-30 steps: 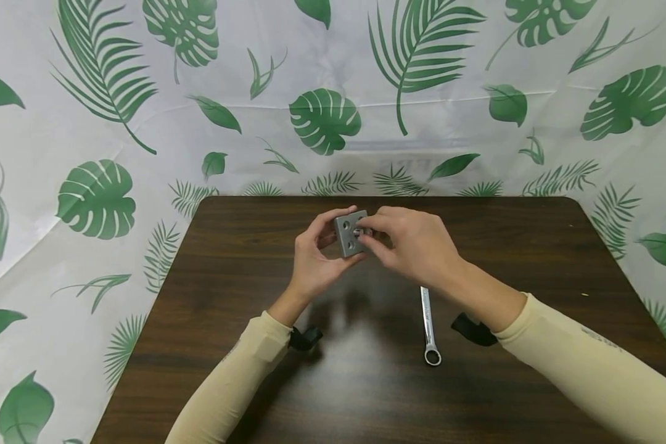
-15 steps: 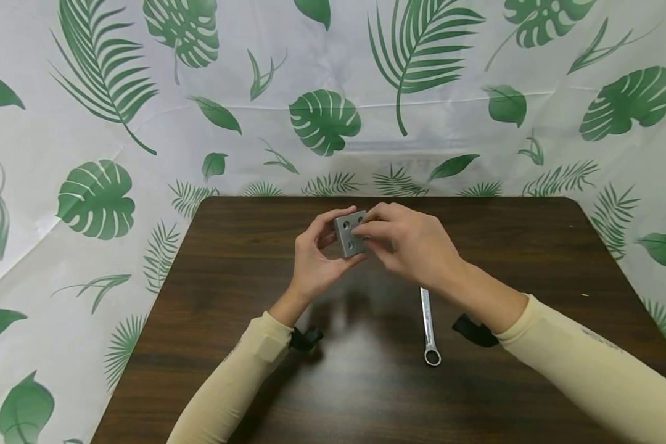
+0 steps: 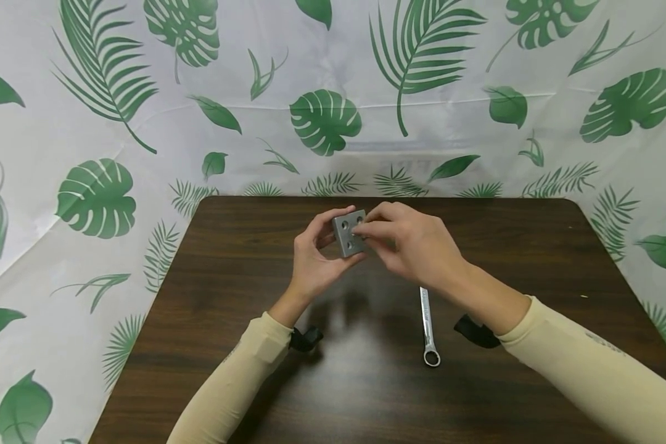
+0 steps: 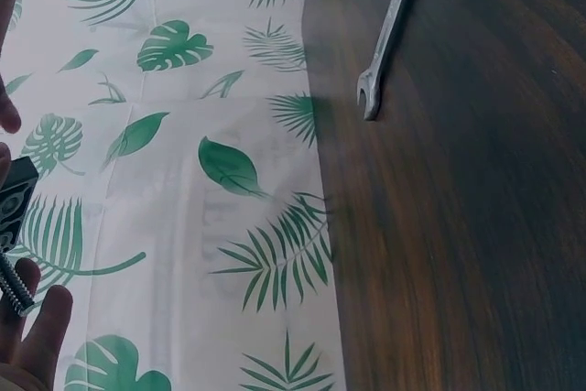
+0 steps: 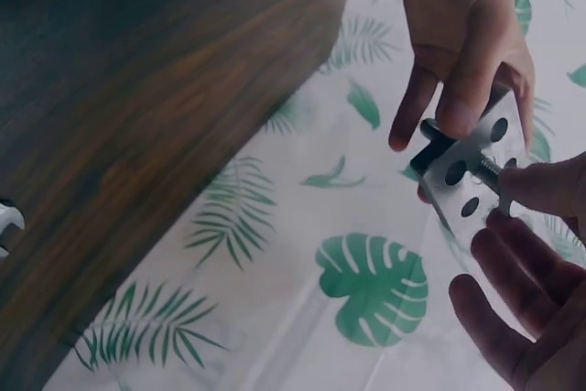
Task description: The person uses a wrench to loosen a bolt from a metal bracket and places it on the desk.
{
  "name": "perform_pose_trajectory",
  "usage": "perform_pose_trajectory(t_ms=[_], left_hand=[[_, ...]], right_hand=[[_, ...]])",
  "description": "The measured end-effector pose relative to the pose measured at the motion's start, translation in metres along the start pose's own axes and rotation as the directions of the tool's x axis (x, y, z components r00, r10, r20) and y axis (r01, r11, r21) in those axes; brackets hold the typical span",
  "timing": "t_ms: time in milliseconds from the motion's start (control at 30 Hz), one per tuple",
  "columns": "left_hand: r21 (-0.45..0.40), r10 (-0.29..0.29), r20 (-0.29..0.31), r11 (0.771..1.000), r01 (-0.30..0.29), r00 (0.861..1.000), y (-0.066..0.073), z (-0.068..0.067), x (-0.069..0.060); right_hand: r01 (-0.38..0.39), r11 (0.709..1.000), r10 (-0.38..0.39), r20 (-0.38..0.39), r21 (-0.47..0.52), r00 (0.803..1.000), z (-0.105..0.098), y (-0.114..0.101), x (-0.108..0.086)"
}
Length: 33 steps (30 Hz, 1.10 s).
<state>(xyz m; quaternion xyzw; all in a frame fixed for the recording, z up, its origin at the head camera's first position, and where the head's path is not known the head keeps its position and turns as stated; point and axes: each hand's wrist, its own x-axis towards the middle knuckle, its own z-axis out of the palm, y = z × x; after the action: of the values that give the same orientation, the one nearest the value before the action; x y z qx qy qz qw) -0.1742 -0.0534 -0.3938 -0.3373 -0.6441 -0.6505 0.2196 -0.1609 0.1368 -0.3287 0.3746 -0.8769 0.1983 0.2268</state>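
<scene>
My left hand (image 3: pixel 313 250) grips a grey metal block (image 3: pixel 345 237) with several round holes by its edges, above the far half of the table. At the block's face, the thumb and fingers of my right hand (image 3: pixel 419 243) pinch a bolt (image 5: pixel 489 173); its threads show between the block and the fingertips in the right wrist view. Those fingers mostly cover the bolt in the head view. A threaded rod (image 4: pixel 15 287) sticks out beside the block at the left edge of the left wrist view, near my left fingers.
A combination wrench (image 3: pixel 428 327) lies on the dark wooden table (image 3: pixel 366 394), below my right hand in the head view. Behind the table hangs a white sheet (image 3: pixel 227 68) printed with green leaves. A tiny pale scrap (image 3: pixel 584 296) lies at the right.
My right fingers have shifted and turned around the bolt; its shiny part showed between them a second ago and is now mostly covered. The left hand and block stay nearly in place.
</scene>
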Motion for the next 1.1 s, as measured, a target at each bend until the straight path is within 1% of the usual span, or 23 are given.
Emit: perform_pose_trajectory(t_ms=[33, 100, 233, 300, 333, 367, 433, 533, 600, 667, 733, 800, 833, 867, 900, 967, 1033, 1100], left_hand=[[0.000, 0.000, -0.001, 1.000, 0.000, 1.000, -0.0001, -0.0001, -0.0001], [0.002, 0.001, -0.001, 1.000, -0.001, 1.000, -0.0002, -0.0003, -0.0004], [-0.006, 0.004, 0.004, 1.000, -0.004, 1.000, 0.0002, 0.0001, -0.0004], [-0.010, 0.005, 0.006, 1.000, -0.005, 1.000, 0.0004, 0.0002, -0.0005], [-0.009, 0.006, 0.007, 1.000, -0.006, 1.000, 0.0005, 0.0003, -0.0005], [-0.011, 0.005, 0.008, 1.000, -0.005, 1.000, 0.0007, 0.0002, -0.0007], [-0.010, 0.004, 0.006, 1.000, -0.004, 1.000, 0.0008, 0.0001, -0.0012], [-0.013, 0.002, 0.009, 1.000, -0.002, 1.000, 0.0004, 0.0001, -0.0013], [-0.017, 0.003, 0.011, 1.000, -0.003, 1.000, -0.0003, 0.0004, -0.0010], [-0.019, 0.007, 0.014, 1.000, -0.007, 1.000, -0.0010, 0.0007, -0.0008], [-0.020, 0.012, 0.014, 1.000, -0.012, 1.000, -0.0012, 0.0009, -0.0004], [-0.021, 0.013, 0.013, 1.000, -0.013, 1.000, -0.0015, 0.0011, -0.0003], [-0.021, 0.012, 0.013, 1.000, -0.012, 1.000, -0.0016, 0.0012, -0.0003], [-0.022, 0.011, 0.013, 1.000, -0.011, 1.000, -0.0013, 0.0013, -0.0002], [-0.023, 0.010, 0.014, 1.000, -0.010, 1.000, -0.0012, 0.0014, -0.0001], [-0.020, 0.008, 0.014, 1.000, -0.008, 1.000, -0.0008, 0.0012, 0.0001], [-0.014, 0.007, 0.011, 1.000, -0.007, 1.000, -0.0001, 0.0008, 0.0002], [-0.007, 0.008, 0.009, 1.000, -0.008, 1.000, 0.0001, 0.0004, 0.0006]], right_hand=[[0.015, 1.000, -0.015, -0.007, 0.004, 1.000, 0.0001, 0.0002, -0.0003], [0.018, 1.000, -0.018, -0.029, -0.001, 0.999, 0.0010, -0.0002, -0.0005], [-0.056, 0.998, 0.054, -0.081, -0.028, 0.995, 0.0027, -0.0013, -0.0004], [-0.080, 0.996, 0.078, -0.081, -0.029, 0.994, 0.0027, -0.0014, 0.0000], [-0.078, 0.997, 0.075, -0.074, -0.029, 0.994, 0.0024, -0.0011, 0.0001], [-0.065, 0.998, 0.063, -0.064, -0.025, 0.996, 0.0019, -0.0009, 0.0002], [-0.011, 1.000, 0.010, -0.034, -0.011, 0.999, 0.0005, -0.0006, 0.0004], [0.069, 0.998, -0.069, -0.016, 0.014, 0.998, -0.0007, 0.0001, -0.0002], [0.078, 0.997, -0.078, -0.022, 0.028, 0.997, -0.0009, -0.0004, -0.0007], [0.034, 0.999, -0.033, -0.044, 0.021, 0.998, -0.0001, -0.0014, -0.0010], [-0.045, 0.999, 0.046, -0.055, 0.004, 0.997, 0.0004, -0.0026, -0.0009], [-0.114, 0.993, 0.114, -0.039, -0.011, 0.993, 0.0003, -0.0031, -0.0007], [-0.131, 0.991, 0.130, -0.023, -0.019, 0.991, 0.0000, -0.0029, -0.0007], [-0.130, 0.991, 0.130, -0.007, -0.025, 0.992, -0.0001, -0.0024, -0.0010], [-0.117, 0.993, 0.117, 0.007, -0.025, 0.993, -0.0005, -0.0016, -0.0011], [-0.054, 0.998, 0.055, 0.022, -0.016, 0.998, -0.0010, 0.0006, -0.0013], [0.011, 1.000, -0.011, 0.014, -0.007, 1.000, -0.0010, 0.0023, -0.0016], [0.038, 0.999, -0.038, -0.003, 0.001, 0.999, -0.0007, 0.0032, -0.0015]])
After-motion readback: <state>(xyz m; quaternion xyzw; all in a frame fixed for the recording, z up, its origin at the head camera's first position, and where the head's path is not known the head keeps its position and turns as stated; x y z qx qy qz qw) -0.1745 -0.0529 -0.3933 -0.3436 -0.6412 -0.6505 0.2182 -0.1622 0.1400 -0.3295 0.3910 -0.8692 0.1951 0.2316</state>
